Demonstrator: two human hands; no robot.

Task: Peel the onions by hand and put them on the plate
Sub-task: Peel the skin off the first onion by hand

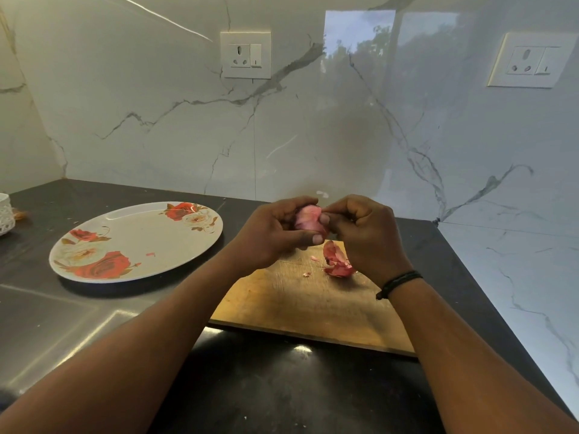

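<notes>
step: peeling | small pink onion [308, 221] held above wooden board [308, 303] | left hand [275, 234] cups it, right hand [363, 230] fingers pinch skin | advice: tear downward, steady bulb | floral oval plate [138, 242] holds no onion

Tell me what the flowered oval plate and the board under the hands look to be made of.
The oval white plate with red rose prints looks like melamine or glazed ceramic: smooth, faintly glossy, printed pattern; I cannot tell which. The rectangular brown cutting board looks like wood: warm yellow-brown, matte, with a worn, scratched face and thin flat edges.
</notes>
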